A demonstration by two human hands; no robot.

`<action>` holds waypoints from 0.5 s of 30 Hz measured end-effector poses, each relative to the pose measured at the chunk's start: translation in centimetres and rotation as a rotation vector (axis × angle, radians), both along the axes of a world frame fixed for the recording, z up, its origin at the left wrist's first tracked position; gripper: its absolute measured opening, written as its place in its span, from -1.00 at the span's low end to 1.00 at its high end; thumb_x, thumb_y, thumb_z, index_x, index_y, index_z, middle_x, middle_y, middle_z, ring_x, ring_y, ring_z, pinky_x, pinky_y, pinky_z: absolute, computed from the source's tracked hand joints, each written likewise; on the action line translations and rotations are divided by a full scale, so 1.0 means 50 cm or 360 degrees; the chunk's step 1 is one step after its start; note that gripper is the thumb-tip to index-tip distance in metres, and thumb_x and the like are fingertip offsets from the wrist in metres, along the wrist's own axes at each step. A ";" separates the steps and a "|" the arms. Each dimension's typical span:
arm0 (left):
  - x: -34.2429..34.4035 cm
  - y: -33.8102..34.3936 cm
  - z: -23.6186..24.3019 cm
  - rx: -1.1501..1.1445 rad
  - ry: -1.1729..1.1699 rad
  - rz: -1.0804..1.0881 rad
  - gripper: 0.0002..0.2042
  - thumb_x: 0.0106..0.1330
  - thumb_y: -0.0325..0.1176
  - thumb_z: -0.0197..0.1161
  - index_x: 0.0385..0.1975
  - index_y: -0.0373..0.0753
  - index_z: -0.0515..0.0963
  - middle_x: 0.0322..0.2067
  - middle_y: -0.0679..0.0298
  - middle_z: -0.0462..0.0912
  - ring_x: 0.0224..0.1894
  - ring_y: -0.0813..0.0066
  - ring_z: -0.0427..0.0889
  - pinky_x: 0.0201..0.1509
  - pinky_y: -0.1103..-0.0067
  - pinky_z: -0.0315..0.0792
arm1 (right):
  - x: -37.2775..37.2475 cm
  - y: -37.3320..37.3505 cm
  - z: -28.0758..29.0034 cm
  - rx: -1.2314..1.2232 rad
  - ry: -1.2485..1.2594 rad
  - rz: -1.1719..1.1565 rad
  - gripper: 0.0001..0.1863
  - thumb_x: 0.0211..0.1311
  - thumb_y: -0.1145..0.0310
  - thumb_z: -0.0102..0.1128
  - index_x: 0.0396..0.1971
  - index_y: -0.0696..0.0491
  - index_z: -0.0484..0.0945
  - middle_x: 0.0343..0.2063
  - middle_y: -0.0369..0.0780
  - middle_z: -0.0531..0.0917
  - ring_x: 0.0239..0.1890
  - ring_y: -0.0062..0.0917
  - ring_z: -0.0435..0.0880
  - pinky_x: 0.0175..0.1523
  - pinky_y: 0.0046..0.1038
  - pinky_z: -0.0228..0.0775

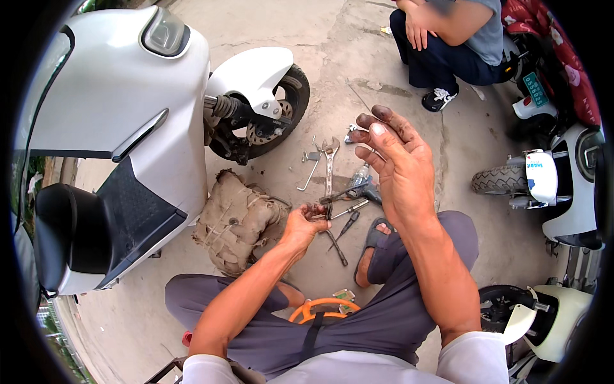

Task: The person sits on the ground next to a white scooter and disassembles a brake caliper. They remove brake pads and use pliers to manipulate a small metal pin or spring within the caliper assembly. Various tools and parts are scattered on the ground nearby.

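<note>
My left hand (306, 225), its fingertips blackened, is closed on a small dark part (327, 208) above the tools. My right hand (401, 157) is raised higher, on the right. Its thumb presses against curled, dirty fingers. A thin straight rod (358, 95) shows just beyond those fingertips; whether they grip it I cannot tell. Below the hands lie an adjustable wrench (330, 163), a hex key (309, 176), a screwdriver (351, 210), a second dark screwdriver (348, 226) and a dark-handled tool (369, 191).
A white scooter (185, 96) with its front wheel (295, 96) stands left. A worn canvas bag (233, 224) lies beside it. An orange ring-shaped seat (313, 308) is beneath me. Another person (441, 48) squats far right; more scooters (542, 176) line the right.
</note>
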State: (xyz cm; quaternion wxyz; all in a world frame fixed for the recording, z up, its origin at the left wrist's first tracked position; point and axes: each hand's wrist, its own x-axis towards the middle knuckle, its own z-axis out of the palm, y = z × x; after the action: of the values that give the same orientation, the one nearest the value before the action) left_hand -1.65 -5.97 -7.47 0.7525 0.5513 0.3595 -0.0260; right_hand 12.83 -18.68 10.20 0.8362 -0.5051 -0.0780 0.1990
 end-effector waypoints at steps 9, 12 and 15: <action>-0.033 -0.007 -0.402 0.0967 0.0696 -0.0116 -0.59 0.01 -0.59 0.42 -0.09 -0.35 0.52 -0.13 0.02 0.69 -0.04 0.15 0.69 0.07 0.38 0.52 | 0.002 -0.028 0.018 0.0074 0.0162 0.0022 -0.48 0.36 0.35 0.28 0.20 0.30 0.37 -0.06 -0.13 0.67 -0.08 -0.52 0.66 0.02 -0.50 0.46; -0.004 -0.005 -0.389 0.1165 0.0738 -0.0108 -0.64 0.09 -0.58 0.35 -0.08 -0.32 0.51 -0.08 -0.03 0.68 0.04 0.00 0.65 0.13 0.29 0.49 | 0.006 -0.047 0.018 0.0056 0.0196 -0.0037 -0.50 0.39 0.33 0.25 0.19 0.29 0.38 -0.02 -0.11 0.65 -0.03 -0.48 0.65 0.03 -0.50 0.44; 0.016 0.001 -0.387 0.1207 0.0632 -0.0135 -0.65 0.15 -0.57 0.31 -0.03 -0.31 0.50 -0.06 -0.01 0.68 0.07 -0.03 0.63 0.15 0.28 0.47 | 0.028 -0.056 0.005 0.0035 0.0227 -0.0089 -0.49 0.43 0.27 0.21 0.21 0.29 0.37 0.00 -0.10 0.65 0.01 -0.46 0.64 0.05 -0.47 0.43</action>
State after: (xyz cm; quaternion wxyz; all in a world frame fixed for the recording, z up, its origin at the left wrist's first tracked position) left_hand -0.86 -5.93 -26.79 0.4111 0.7873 0.4586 -0.0285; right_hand 14.23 -21.49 10.45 0.8504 -0.4823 -0.0063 0.2101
